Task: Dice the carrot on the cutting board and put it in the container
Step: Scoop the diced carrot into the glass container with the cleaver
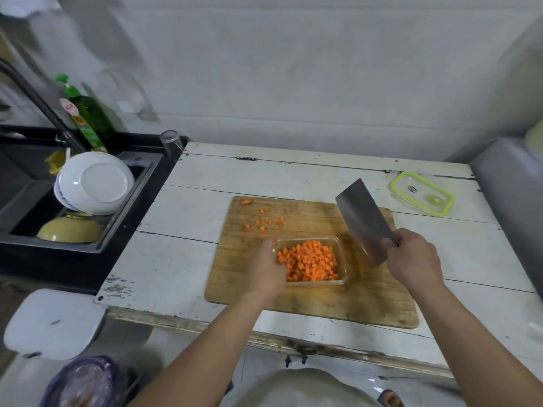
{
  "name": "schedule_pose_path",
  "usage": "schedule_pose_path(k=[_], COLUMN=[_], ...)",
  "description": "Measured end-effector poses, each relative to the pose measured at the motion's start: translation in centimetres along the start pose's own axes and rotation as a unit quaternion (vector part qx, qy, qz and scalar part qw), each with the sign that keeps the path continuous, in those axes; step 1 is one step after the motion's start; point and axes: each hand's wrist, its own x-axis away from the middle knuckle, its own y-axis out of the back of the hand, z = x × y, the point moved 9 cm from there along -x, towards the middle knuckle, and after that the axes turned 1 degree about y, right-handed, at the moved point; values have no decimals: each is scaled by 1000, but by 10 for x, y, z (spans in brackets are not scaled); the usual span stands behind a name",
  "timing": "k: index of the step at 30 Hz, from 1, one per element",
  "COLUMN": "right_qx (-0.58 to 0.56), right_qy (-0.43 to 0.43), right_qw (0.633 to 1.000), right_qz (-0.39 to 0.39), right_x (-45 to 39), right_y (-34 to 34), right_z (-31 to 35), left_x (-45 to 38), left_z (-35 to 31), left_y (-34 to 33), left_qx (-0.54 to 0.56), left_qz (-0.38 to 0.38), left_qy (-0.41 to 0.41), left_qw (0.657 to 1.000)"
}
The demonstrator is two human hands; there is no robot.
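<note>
Gripping the cleaver [364, 221] in your right hand [414, 262] while your left hand [266, 267] holds the container [342, 268] risks nicking fingers or scattering the dice [266, 221] stranded near the board's [293, 301] far-left corner.

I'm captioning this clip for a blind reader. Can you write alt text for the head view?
A left hand holds a clear container of diced carrot on a wooden cutting board, while the right hand grips a cleaver raised beside it. A few carrot bits remain on the board.
</note>
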Motion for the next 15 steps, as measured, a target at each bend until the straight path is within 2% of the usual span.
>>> schedule_pose_path(k=[7,15], right_qx=[1,5], right_qy=[12,31], right_qw=[1000,998], right_qz=[-12,-49], right_x=[-19,-32], right_y=[9,40], right_z=[1,10], left_x=[-21,-31], left_z=[10,-11], left_y=[-12,-68], left_qx=[-24,12], left_qz=[53,21], left_qy=[32,107], left_qw=[998,994])
